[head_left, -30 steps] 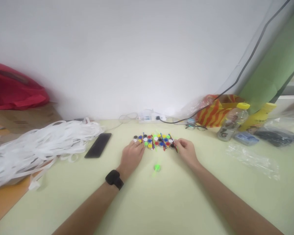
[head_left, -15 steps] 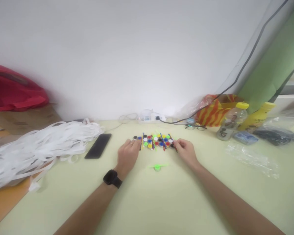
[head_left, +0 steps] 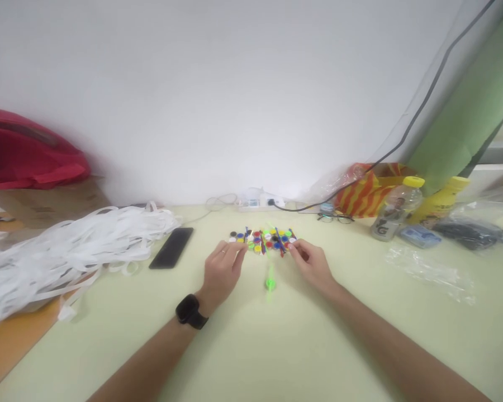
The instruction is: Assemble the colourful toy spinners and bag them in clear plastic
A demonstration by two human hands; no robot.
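1. A block of coloured pieces [head_left: 263, 241], small round ones in red, blue, yellow, green, white and black, lies on the pale surface [head_left: 276, 346] near the wall. Its long axis runs left to right, parallel to the wall.
2. Thin sticks [head_left: 280, 243] lie across the block, pointing roughly from near to far, a little tilted.
3. The left hand [head_left: 222, 271] has its fingers loosely spread, fingertips at the block's left end.
4. The right hand [head_left: 312, 262] has curled fingers at the block's right end; whether it pinches a piece cannot be told.
5. The hands are apart, with a green toy [head_left: 270, 282] between them, just nearer than the block. It is blurred into a streak pointing near to far.
6. A phone [head_left: 171, 248] and white strips [head_left: 67, 251] lie to the left.
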